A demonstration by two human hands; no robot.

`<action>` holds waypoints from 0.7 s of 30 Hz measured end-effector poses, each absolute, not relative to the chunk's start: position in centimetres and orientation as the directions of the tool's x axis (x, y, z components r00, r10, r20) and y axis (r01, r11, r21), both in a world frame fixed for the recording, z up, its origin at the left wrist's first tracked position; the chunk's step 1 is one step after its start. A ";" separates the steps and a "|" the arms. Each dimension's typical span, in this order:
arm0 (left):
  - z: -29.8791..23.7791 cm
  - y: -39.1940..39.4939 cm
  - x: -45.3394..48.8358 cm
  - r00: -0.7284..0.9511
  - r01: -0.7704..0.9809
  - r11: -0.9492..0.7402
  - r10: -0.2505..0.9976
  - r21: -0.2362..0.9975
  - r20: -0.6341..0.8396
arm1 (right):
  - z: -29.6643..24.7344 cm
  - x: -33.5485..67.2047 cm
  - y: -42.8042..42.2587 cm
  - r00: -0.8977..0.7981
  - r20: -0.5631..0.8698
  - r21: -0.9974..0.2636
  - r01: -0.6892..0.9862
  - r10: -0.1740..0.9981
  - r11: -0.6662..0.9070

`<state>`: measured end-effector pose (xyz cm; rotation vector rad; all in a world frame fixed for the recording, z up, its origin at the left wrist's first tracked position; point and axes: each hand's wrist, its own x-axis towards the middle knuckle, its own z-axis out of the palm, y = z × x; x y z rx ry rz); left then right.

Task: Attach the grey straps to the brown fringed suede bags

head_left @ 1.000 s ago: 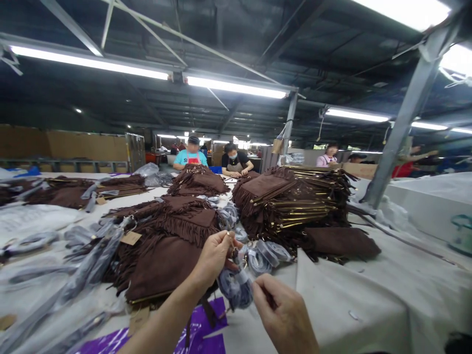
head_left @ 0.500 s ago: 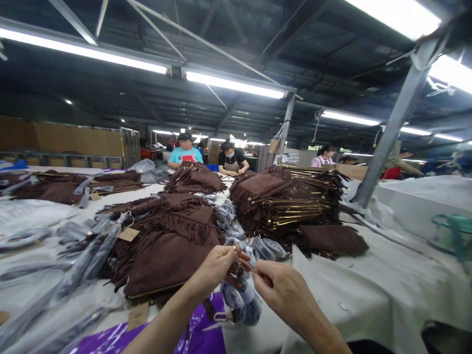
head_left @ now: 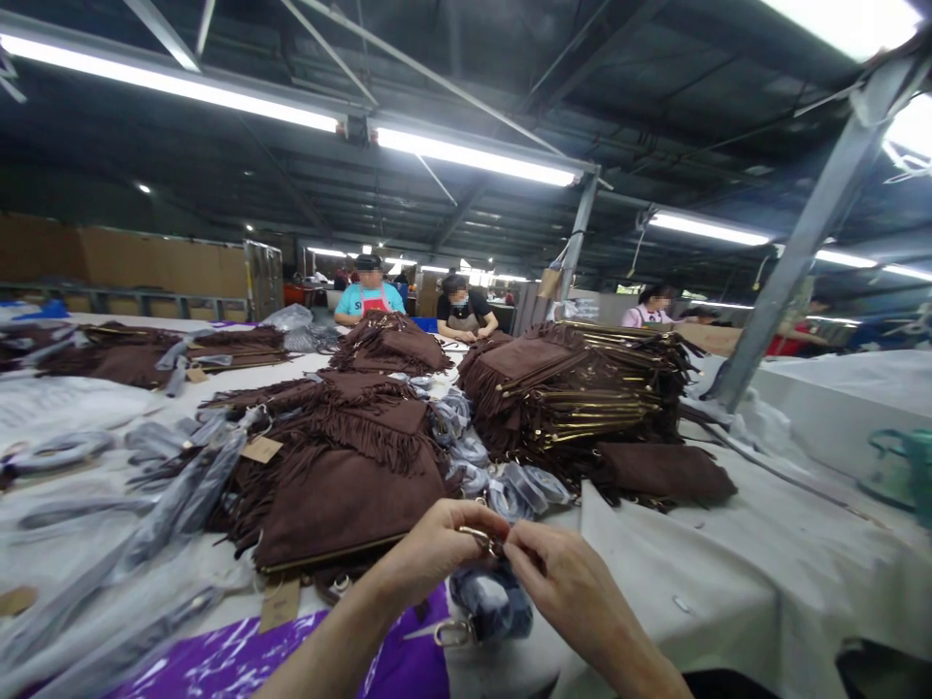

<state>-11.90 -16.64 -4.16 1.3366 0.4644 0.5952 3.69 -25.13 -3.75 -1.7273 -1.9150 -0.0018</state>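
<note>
My left hand (head_left: 448, 536) pinches a gold snap hook (head_left: 477, 534) at the end of a coiled bag strap (head_left: 499, 604) in clear wrapping. The coil hangs below my fingers, and a second metal hook (head_left: 452, 634) shows at its lower left. My right hand (head_left: 572, 573) is closed, its fingertips meeting those of the left beside the snap hook; whatever they pinch is hidden. Just beyond my left hand lies a dark brown fringed bag (head_left: 342, 510) with a gold zip along its near edge.
A tall stack of brown bags (head_left: 582, 388) stands beyond my hands, with wrapped strap coils (head_left: 520, 488) beside it. A purple plastic sheet (head_left: 240, 660) lies in front, and plastic-wrapped straps (head_left: 182, 515) lie at left. Co-workers (head_left: 370, 291) are across the table.
My right hand has moved left, bringing its fingertips against my left hand. The snap hook has turned from upright to nearly level. The view has shifted slightly.
</note>
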 end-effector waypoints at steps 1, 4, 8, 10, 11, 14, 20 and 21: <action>-4.1 -16.7 -12.0 0.785 -0.133 0.116 0.618 0.984 0.034 | -3.8 3.8 -25.2 -0.014 0.397 -0.361 0.917 0.918 0.170; -4.0 -17.0 -12.3 0.849 -0.140 0.126 0.525 0.982 0.053 | -3.6 4.2 -25.6 -0.010 0.374 -0.388 0.906 0.928 0.167; -4.6 -17.2 -12.0 0.828 -0.158 0.192 0.560 0.968 0.024 | -3.5 4.6 -26.2 -0.046 0.329 -0.437 0.878 0.943 0.195; -5.0 -17.4 -11.6 0.798 -0.174 0.221 0.603 0.960 0.006 | -3.5 4.7 -26.5 -0.059 0.315 -0.440 0.875 0.947 0.201; -5.1 -17.5 -11.4 0.784 -0.179 0.220 0.620 0.959 0.004 | -3.5 4.7 -26.7 -0.060 0.312 -0.438 0.877 0.948 0.200; -5.2 -17.7 -10.9 0.748 -0.202 0.197 0.664 0.959 0.021 | -3.4 4.7 -27.0 -0.062 0.308 -0.448 0.871 0.949 0.202; -5.5 -18.2 -10.5 0.746 -0.188 0.243 0.665 0.952 -0.022 | -3.5 4.9 -27.6 -0.066 0.301 -0.482 0.851 0.951 0.211; -5.5 -18.3 -10.3 0.739 -0.195 0.246 0.674 0.949 -0.023 | -3.6 4.9 -27.7 -0.064 0.306 -0.480 0.851 0.950 0.213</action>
